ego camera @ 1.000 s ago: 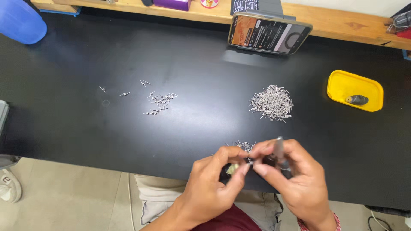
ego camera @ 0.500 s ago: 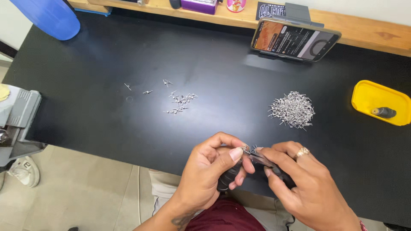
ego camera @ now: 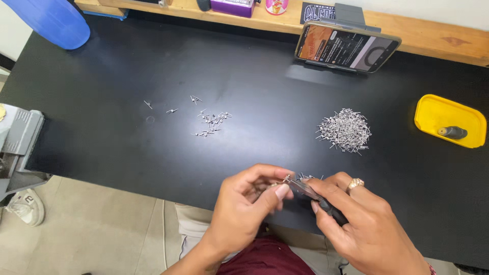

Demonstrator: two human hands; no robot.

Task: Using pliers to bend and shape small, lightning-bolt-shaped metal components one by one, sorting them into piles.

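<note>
Over the near edge of the black table (ego camera: 254, 81), my left hand (ego camera: 249, 209) pinches a small metal pin (ego camera: 287, 179) between thumb and forefinger. My right hand (ego camera: 356, 219), with a ring on one finger, grips pliers (ego camera: 310, 192) with dark handles; their metal jaws meet the pin at my left fingertips. A few loose pins lie on the table just behind the hands. A dense pile of metal pins (ego camera: 344, 130) lies further back on the right. A thinner scatter of small pins (ego camera: 209, 122) lies to the left of centre.
A yellow tray (ego camera: 448, 118) holding a small dark cylinder sits at the right edge. A phone (ego camera: 346, 47) leans on a stand against a wooden shelf at the back. A blue object (ego camera: 51, 23) is at the far left corner; a grey device (ego camera: 18, 142) by the left edge.
The view has shifted a little, so the table items sit further right in frame. Both hands stay together at the near edge, still working the pin with the pliers.
</note>
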